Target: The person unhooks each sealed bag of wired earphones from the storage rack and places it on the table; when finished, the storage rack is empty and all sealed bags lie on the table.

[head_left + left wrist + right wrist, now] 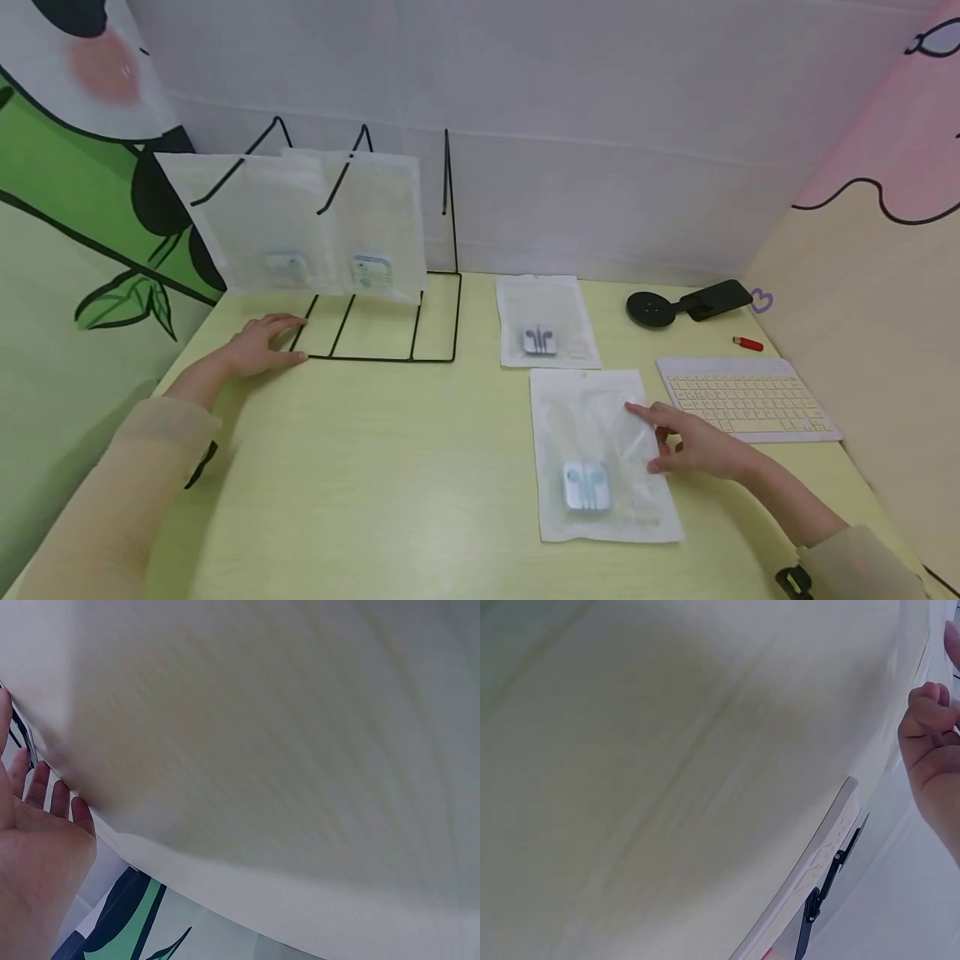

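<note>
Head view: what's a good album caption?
Left hand at a black rack, right hand on a white earphone pouch.

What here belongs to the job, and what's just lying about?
For the job, seemingly:
rack
two racked packets
front packet, at the right hand
back packet

Lying about, seemingly:
keyboard
black stand
red stick

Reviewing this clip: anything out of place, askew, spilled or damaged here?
One mild oddity: the left pouch in the wire rack looks askew, its outer edge slanting so the upper corner juts leftward, while the right pouch stands straighter. No spill or damage shows.
</note>
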Motion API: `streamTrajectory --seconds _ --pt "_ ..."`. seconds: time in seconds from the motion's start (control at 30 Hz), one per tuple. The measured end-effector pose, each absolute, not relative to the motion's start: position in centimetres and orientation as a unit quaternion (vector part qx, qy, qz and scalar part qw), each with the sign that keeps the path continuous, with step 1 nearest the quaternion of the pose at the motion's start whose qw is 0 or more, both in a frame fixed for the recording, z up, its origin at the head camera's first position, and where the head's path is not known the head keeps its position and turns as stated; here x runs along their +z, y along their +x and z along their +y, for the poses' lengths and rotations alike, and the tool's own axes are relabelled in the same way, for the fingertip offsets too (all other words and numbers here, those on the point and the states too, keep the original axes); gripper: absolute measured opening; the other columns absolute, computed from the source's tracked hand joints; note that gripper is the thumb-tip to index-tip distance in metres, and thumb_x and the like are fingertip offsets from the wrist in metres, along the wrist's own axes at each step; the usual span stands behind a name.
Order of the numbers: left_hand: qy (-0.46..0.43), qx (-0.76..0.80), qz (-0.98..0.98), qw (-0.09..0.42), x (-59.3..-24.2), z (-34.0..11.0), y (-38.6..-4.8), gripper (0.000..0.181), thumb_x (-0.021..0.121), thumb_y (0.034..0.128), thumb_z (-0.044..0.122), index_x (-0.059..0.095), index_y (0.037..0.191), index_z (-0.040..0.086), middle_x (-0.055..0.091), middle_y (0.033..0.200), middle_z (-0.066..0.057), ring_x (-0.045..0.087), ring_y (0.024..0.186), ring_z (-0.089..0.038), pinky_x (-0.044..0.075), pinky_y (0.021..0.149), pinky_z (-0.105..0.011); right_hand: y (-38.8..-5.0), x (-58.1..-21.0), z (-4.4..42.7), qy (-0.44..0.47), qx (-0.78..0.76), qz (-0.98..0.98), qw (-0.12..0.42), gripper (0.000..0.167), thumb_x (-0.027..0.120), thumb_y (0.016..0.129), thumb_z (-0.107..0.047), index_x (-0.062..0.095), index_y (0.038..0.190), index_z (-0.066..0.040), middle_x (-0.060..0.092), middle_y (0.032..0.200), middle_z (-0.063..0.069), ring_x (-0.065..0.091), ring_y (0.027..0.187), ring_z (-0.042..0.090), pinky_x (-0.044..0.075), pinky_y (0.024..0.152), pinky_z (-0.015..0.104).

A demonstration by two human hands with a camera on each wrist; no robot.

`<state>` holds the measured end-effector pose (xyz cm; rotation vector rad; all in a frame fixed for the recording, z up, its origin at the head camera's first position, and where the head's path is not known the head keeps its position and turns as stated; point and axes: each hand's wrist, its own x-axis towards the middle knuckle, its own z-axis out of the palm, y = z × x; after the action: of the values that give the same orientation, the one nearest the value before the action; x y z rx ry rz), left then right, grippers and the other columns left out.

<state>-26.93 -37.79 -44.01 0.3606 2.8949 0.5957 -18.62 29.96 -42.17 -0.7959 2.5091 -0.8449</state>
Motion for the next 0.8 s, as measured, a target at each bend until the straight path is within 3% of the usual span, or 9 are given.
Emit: streamTrajectory --seconds 0.33,0.8 --pt "0.122 0.200 0.969 0.079 -44.1 -37.8 -27.0 0.075 0.062 0.0880 0.047 0.034 0.144 0.006 0.021 0.148 -0.029 0.018 0.129 -0.057 0.021 0.094 -0.073 -18.9 -42.1 30.0 -0.288 -0.257 0.902 0.193 0.078 0.079 0.076 -0.031 0.043 0.142 -0.008 0.045 0.082 -0.002 0.044 0.068 0.008 0.037 0.058 0.020" --pt "0.122 0.200 0.969 0.081 -43.9 -37.8 -26.8 0.075 0.062 0.0881 0.048 0.034 0.145 0.006 0.020 0.149 -0.029 0.018 0.129 -0.057 0.020 0.094 -0.074 -20.1 -41.5 29.5 -0.295 -0.202 0.912 0.201 0.079 0.079 0.074 -0.038 0.046 0.141 -0.014 0.044 0.084 0.000 0.040 0.071 0.011 0.035 0.059 0.021"
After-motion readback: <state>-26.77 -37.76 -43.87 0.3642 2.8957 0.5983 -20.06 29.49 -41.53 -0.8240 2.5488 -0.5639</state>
